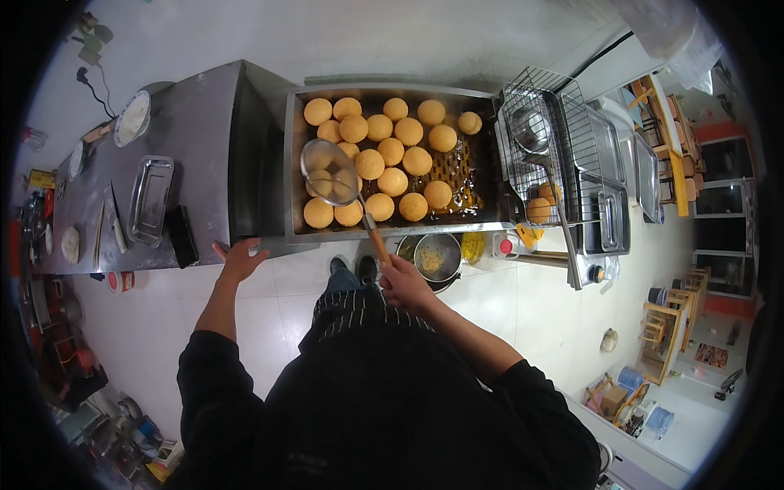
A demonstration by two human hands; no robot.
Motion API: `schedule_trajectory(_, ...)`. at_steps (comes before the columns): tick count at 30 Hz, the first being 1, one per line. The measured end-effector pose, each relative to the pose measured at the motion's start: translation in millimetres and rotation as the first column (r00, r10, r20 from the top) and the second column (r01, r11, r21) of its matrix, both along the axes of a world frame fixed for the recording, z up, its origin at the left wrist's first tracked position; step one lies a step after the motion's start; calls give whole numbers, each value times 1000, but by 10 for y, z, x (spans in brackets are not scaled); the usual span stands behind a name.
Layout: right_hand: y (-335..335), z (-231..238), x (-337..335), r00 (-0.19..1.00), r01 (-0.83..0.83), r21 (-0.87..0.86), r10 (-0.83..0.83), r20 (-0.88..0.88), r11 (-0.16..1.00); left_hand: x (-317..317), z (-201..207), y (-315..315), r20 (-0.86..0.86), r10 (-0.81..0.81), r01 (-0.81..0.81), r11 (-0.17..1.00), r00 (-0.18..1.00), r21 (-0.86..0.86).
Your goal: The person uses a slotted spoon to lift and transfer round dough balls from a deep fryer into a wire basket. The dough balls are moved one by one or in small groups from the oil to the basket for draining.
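So, right hand [403,282] is clamped on the skimmer [330,171] by its wooden handle, mesh over a few of the golden balls [370,164] at the left end of the fryer [392,232]. Left hand [241,260] has thumb and fingers apart by the table [208,147], near a phone [181,237]; can't tell if it's touching.

L hand [240,262] splayed, R hand [405,284] curled in a grip, both forearms [478,337] angled fwd.

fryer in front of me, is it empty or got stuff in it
Not empty: the fryer holds many round golden balls, mostly left and centre, with dark oil showing toward the right.
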State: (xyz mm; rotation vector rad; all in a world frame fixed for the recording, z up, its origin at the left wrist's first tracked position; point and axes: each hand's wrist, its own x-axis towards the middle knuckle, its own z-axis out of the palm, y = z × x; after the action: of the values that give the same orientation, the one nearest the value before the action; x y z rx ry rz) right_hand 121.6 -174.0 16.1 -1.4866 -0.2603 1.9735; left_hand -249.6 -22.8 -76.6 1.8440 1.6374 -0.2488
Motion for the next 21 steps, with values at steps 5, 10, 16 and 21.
schedule_trajectory(5, 7, -151, -152, 999, 5, 16, -6, 43, 1000, -37, -73, 13, -9, -10, 10, 1000, 1000, -26)
schedule_trajectory(10, -10, -344, -23, 978, 182, -6, -180, 107, 983, -58, -122, 27, -21, -12, 12, 1000, 1000, -14)
schedule_trajectory(16, -4, -380, 208, 923, 274, 95, -289, 252, 957, -60, -75, 8, -20, -24, 23, 999, 1000, -22)
schedule_trajectory(21, -72, -88, 277, 896, 298, 179, -339, 286, 938, -86, -55, 3, -4, -20, 20, 999, 1000, -27)
